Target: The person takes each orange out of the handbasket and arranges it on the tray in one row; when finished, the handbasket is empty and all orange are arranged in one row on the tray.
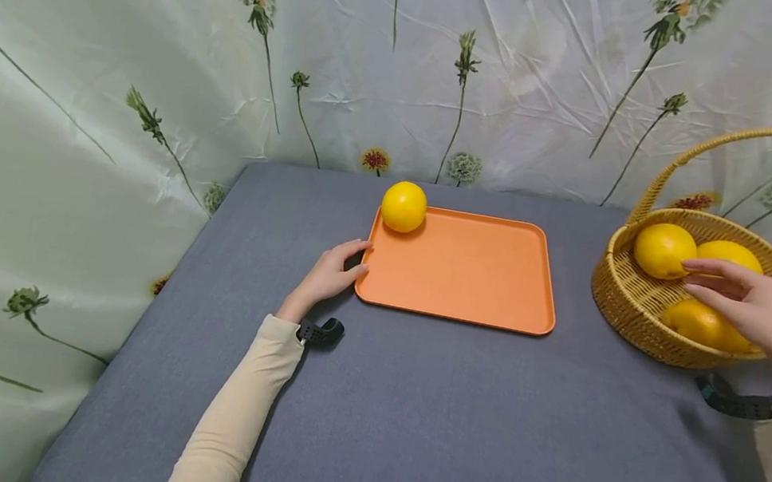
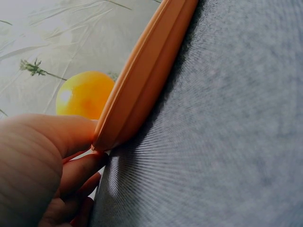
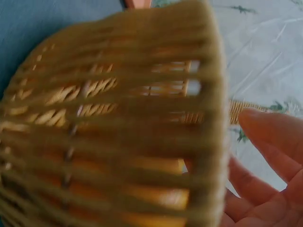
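Note:
An orange tray (image 1: 462,270) lies on the grey-blue table with one yellow fruit (image 1: 404,207) on its back left corner. The left hand (image 1: 332,270) holds the tray's left edge; in the left wrist view the thumb and fingers of this hand (image 2: 52,161) pinch the tray rim (image 2: 137,80). At the right, the other hand (image 1: 754,306) hovers over a wicker basket (image 1: 636,320) with several yellow fruits (image 1: 663,251), its fingers apart and holding nothing. The right wrist view shows that hand (image 3: 265,175) beside the basket's woven wall (image 3: 118,94).
The basket's tall arched handle (image 1: 716,141) rises at its back. A floral curtain (image 1: 379,63) hangs behind and to the left of the table (image 1: 449,434). Dark bands (image 1: 320,333) are strapped on both wrists.

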A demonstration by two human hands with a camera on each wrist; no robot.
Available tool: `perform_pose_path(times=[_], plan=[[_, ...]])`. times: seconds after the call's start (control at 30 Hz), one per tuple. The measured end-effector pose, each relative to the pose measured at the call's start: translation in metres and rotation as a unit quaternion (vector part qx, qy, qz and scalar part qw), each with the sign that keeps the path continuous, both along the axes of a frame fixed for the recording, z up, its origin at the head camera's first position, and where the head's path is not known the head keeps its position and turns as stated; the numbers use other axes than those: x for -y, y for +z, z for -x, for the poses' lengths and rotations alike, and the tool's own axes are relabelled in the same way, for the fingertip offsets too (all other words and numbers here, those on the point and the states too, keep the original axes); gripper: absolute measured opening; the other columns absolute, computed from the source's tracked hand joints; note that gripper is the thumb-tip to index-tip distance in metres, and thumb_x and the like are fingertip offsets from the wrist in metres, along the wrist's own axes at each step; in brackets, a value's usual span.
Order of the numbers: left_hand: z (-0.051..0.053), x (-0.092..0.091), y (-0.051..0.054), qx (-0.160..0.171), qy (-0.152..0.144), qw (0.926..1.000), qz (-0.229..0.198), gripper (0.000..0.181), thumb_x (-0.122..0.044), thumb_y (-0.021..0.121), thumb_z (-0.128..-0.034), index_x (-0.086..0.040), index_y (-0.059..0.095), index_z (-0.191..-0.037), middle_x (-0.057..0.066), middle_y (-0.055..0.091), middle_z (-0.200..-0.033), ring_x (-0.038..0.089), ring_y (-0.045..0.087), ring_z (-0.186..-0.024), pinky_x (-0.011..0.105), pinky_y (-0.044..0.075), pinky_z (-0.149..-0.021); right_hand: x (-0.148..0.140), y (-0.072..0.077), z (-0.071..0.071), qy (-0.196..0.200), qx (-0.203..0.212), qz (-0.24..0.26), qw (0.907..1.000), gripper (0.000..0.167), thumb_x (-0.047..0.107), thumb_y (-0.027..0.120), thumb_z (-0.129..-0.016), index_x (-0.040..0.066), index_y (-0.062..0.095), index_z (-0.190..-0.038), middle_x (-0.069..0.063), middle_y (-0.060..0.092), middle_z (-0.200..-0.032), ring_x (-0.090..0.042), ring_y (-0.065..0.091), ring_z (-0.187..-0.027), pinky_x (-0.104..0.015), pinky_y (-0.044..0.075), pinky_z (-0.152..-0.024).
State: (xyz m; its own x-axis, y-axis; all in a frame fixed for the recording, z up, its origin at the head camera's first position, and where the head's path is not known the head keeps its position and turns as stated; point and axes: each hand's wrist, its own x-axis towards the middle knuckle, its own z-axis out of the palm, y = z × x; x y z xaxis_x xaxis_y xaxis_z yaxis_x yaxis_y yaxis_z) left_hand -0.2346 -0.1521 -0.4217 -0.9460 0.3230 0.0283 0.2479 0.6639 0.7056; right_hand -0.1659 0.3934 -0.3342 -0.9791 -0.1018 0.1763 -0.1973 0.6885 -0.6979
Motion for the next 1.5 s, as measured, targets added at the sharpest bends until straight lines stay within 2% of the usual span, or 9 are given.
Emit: perform_pose_path(times=[0.27,0.47,0.7,0.87,1.0,1.13,1.27,1.37,1.5], plan=[[0.0,0.001,-0.002,0.001,0.003,1.0,0.002,0.049,-0.02,0.055,-0.0933,-0.009,0.044,-0.14,0.016,0.037,-0.149,0.031,0.032,-0.141,0.047,0.025,-0.117,-0.018,-0.007,-0.002,0.012,0.028,-0.011,0.9995,0.039,0.006,0.058,-0.09,0.043,0.059,-0.103,0.044,0.051,-0.09,0.027,0.05,-0.08,0.002,0.04,-0.063],[0.001,0.001,-0.002,-0.006,0.001,1.0,0.002,0.049,-0.019,0.055,-0.093,-0.008,0.045,-0.139,0.017,0.038,-0.149,0.031,0.033,-0.141,0.047,0.026,-0.117,-0.029,-0.01,-0.005,0.053,0.059,-0.065,0.9947,0.031,0.007,0.057,-0.091,0.032,0.065,-0.108,0.048,0.044,-0.099,0.026,0.042,-0.085,-0.004,0.035,-0.06],[0.001,0.001,-0.002,-0.008,0.002,1.0,0.001,0.048,-0.02,0.055,-0.093,-0.008,0.046,-0.139,0.017,0.039,-0.148,0.031,0.033,-0.141,0.047,0.025,-0.117,-0.03,-0.011,-0.007,0.062,0.114,-0.092,0.9873,0.027,0.012,0.054,-0.094,0.037,0.065,-0.101,0.051,0.036,-0.098,-0.007,0.033,-0.042,-0.027,0.033,-0.044],[0.001,0.001,-0.002,-0.01,0.003,0.9999,0.004,0.048,-0.02,0.055,-0.0932,-0.007,0.046,-0.139,0.018,0.039,-0.148,0.032,0.033,-0.141,0.047,0.025,-0.117,-0.028,-0.01,-0.005,0.043,0.119,-0.12,0.9847,0.021,0.019,0.053,-0.095,0.031,0.064,-0.108,0.045,0.045,-0.089,-0.008,0.039,-0.046,-0.025,0.035,-0.047],[0.001,0.001,-0.001,-0.008,0.002,1.0,0.002,0.048,-0.02,0.054,-0.0935,-0.007,0.045,-0.139,0.018,0.038,-0.149,0.032,0.032,-0.141,0.048,0.025,-0.117,-0.024,-0.006,0.001,0.015,0.121,-0.195,0.9733,0.034,0.029,0.05,-0.096,0.008,0.061,-0.121,0.009,0.067,-0.091,-0.008,0.043,-0.06,-0.024,0.033,-0.057],[0.001,0.002,-0.002,-0.013,-0.005,0.9999,-0.01,0.049,-0.02,0.054,-0.0931,-0.007,0.045,-0.139,0.019,0.038,-0.148,0.033,0.032,-0.141,0.049,0.025,-0.117,-0.021,-0.002,0.004,0.007,0.136,-0.252,0.9581,0.051,0.034,0.045,-0.098,-0.007,0.052,-0.127,-0.023,0.062,-0.086,-0.016,0.044,-0.069,-0.029,0.033,-0.063],[-0.001,0.003,-0.002,-0.029,-0.012,0.9994,-0.016,0.048,-0.025,0.054,-0.0928,-0.009,0.048,-0.137,0.02,0.04,-0.146,0.033,0.035,-0.139,0.048,0.027,-0.116,-0.023,-0.001,0.002,0.018,0.153,-0.271,0.9501,0.045,0.038,0.051,-0.094,0.022,0.05,-0.136,-0.013,0.054,-0.07,-0.019,0.046,-0.069,-0.031,0.035,-0.063],[-0.001,0.003,-0.001,-0.029,-0.012,0.9994,-0.016,0.048,-0.024,0.054,-0.0926,-0.008,0.047,-0.137,0.02,0.04,-0.146,0.034,0.035,-0.139,0.048,0.027,-0.116,-0.026,-0.001,0.001,0.031,0.155,-0.279,0.9473,0.053,0.038,0.061,-0.088,0.048,0.035,-0.133,-0.03,0.059,-0.088,-0.024,0.049,-0.074,-0.033,0.038,-0.064],[0.001,0.002,-0.002,-0.018,-0.006,0.9998,-0.009,0.049,-0.018,0.055,-0.0919,-0.006,0.046,-0.138,0.02,0.04,-0.147,0.035,0.033,-0.14,0.048,0.025,-0.117,-0.028,-0.002,0.0,0.044,0.154,-0.284,0.9455,0.067,0.036,0.064,-0.086,0.047,0.025,-0.139,-0.042,0.045,-0.125,-0.046,0.054,-0.091,-0.05,0.045,-0.072]])
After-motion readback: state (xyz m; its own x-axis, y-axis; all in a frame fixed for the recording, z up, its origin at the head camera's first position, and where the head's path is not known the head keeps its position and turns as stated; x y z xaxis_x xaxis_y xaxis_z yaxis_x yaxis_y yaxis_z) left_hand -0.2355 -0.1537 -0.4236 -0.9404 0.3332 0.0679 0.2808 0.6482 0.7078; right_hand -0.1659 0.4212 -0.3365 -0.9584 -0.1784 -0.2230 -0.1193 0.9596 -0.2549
